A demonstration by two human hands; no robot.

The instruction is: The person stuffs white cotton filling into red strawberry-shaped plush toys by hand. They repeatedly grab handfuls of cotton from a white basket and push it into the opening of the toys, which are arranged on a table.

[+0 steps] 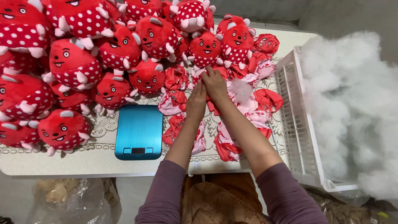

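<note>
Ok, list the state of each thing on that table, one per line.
Left hand: fingers pinching an unstuffed toy skin.
Right hand: gripping the same skin.
Unstuffed toy skin: flat, held by both hands.
Stuffed red toys: filled, piled at left.
Empty red skins: flat, heaped.
Blue scale: bare.
White basket: heaped with white stuffing.

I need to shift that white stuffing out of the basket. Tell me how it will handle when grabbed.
The white stuffing looks fluffy and loose, so it is probably very light for its bulk and squashes easily. Its wispy edges suggest a handful would tear away rather than lift the whole heap. It spills over the white basket, so strands may snag on the slats.
</note>
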